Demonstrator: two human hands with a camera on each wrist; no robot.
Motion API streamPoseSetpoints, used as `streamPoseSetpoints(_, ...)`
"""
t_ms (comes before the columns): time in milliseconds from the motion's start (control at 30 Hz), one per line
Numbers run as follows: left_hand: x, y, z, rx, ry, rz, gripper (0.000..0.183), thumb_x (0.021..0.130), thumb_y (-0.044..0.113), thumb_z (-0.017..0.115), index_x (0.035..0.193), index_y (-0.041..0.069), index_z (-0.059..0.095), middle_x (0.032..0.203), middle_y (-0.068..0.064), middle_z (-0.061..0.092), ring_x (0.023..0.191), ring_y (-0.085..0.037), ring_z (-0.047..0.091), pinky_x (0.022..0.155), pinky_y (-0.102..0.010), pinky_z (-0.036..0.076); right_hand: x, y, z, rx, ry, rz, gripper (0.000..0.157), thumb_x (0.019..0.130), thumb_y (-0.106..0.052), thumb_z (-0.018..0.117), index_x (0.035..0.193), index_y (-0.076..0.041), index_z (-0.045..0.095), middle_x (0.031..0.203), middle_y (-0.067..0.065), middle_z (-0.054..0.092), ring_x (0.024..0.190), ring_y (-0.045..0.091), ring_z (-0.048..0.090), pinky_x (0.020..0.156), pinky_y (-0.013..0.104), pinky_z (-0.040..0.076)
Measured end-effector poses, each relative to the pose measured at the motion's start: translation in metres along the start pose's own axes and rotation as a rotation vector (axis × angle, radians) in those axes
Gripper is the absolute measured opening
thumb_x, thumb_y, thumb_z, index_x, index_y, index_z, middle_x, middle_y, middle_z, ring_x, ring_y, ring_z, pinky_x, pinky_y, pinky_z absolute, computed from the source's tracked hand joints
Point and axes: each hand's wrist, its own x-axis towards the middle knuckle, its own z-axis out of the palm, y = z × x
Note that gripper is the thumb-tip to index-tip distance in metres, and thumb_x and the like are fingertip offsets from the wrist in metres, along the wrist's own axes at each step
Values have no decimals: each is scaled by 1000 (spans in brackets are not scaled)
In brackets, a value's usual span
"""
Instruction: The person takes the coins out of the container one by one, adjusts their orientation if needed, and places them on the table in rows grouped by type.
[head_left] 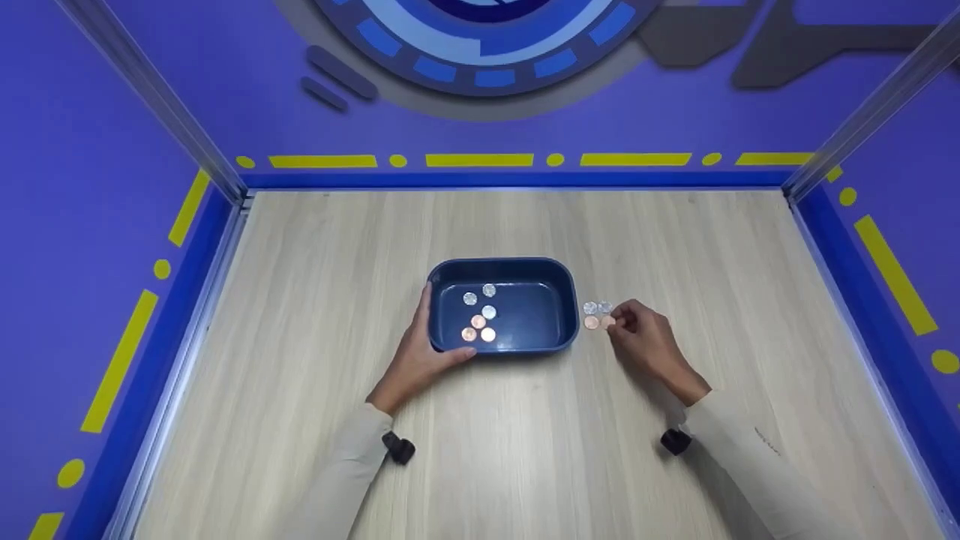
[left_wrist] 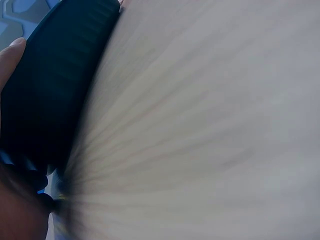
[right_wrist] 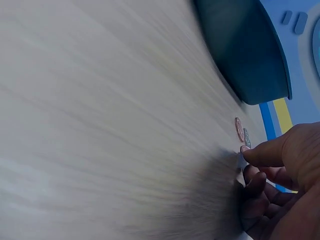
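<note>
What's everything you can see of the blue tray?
The tray is dark blue, open-topped, rectangular with rounded corners, raised walls and a shiny floor, seemingly plastic. It sits upright on the table. Six coins, silver and copper coloured, lie in its left half. The left hand holds its near left corner.

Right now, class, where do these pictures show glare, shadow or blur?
Head view: glare in the tray, a shadow beside the right sleeve; left wrist view: the table smears into blurred streaks, the tray's wall is dark; right wrist view: table streaked too, a soft shadow by the right hand.
</note>
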Motion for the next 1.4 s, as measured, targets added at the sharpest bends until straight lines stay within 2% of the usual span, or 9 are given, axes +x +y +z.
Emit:
streamPoseSetpoints(200, 1, 0, 1, 6, 2, -12, 139, 80, 40, 100, 179, 32, 3, 183, -10, 18, 164, -30, 28, 133, -52, 24, 1, 0, 1, -17, 13, 11, 11, 101, -2, 71, 111, 2, 73, 96, 11, 73, 86, 20, 62, 74, 25, 47)
streamPoseSetpoints(400, 0, 0, 0, -8, -2, -3, 140, 80, 47, 99, 179, 31, 2, 183, -10, 17, 165, -30, 26, 133, -52, 23, 0, 0, 1, -17, 25, 4, 10, 100, -1, 71, 109, 2, 74, 94, 11, 73, 84, 20, 61, 74, 27, 47)
streamPoseSetpoints(567, 0, 0, 0, -5, -3, -6, 141, 79, 48, 100, 179, 32, 2, 184, -8, 18, 164, -28, 27, 133, -51, 24, 2, -1, 0, -13, 23, -4, 10, 100, -2, 71, 109, 2, 75, 94, 11, 72, 83, 18, 61, 72, 25, 47)
streamPoseSetpoints(767, 0, 1, 0, -10, -4, -6, 140, 80, 41, 100, 179, 30, 2, 183, -10, 18, 164, -29, 27, 133, -51, 24, 3, -5, -3, 32, 18, -11, 11, 102, -2, 73, 110, 5, 73, 97, 13, 73, 85, 20, 63, 71, 21, 48)
streamPoseSetpoints(1100, 2, 0, 1, -11, -1, -8, 140, 79, 40, 101, 179, 29, 3, 183, -11, 18, 164, -28, 27, 133, -50, 24, 9, -26, -9, 53, 27, -30, 15, 101, 2, 69, 115, 7, 74, 100, 16, 77, 87, 25, 71, 74, 19, 51)
streamPoseSetpoints(1400, 2, 1, 1, 1, -2, -4, 140, 80, 39, 100, 179, 29, 3, 183, -11, 18, 165, -29, 26, 133, -51, 24, 14, -49, -11, 54, 48, -123, 14, 98, 4, 75, 112, 8, 75, 97, 14, 77, 83, 23, 72, 71, 18, 51)
